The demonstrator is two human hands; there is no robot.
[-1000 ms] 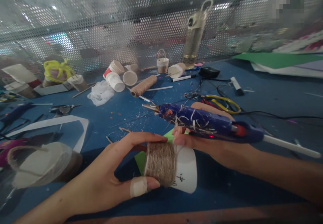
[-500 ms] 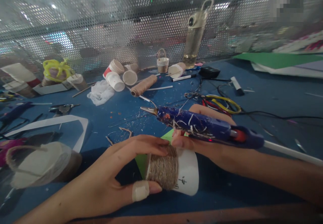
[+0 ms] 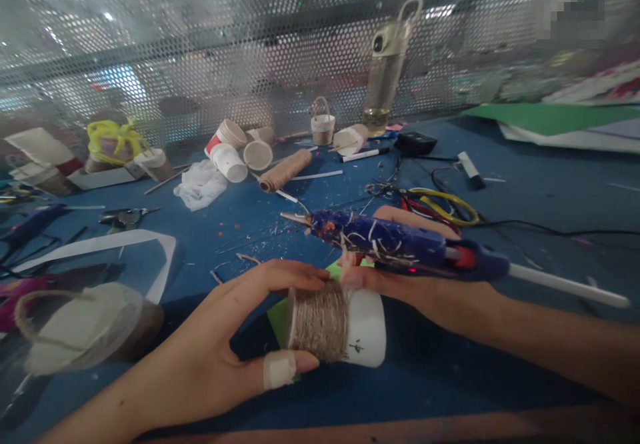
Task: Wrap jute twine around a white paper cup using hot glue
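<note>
My left hand [image 3: 220,351] grips a white paper cup [image 3: 367,327] lying on its side, thumb with a plaster below and fingers above. Brown twine [image 3: 317,321] is wound round the cup's narrow half. My right hand [image 3: 400,277] holds a dark blue glue gun [image 3: 400,244], smeared with dried glue, its metal tip pointing left. A white glue stick [image 3: 565,285] juts from the gun's back. The right fingertips also press on the twine at the cup's top. A green paper piece [image 3: 277,317] lies under the cup.
On the blue table [image 3: 525,184] lie a twine spool [image 3: 285,169], several paper cups [image 3: 235,151], a small basket cup [image 3: 323,124], scissors with yellow handles [image 3: 440,204], cables, a marker [image 3: 363,155] and a bottle [image 3: 387,64]. A perforated metal screen stands behind. A twine-handled cup [image 3: 75,324] lies at left.
The cup dipped a little and came back up, turning slightly in my hands. The glue gun shifted slightly left with my right hand.
</note>
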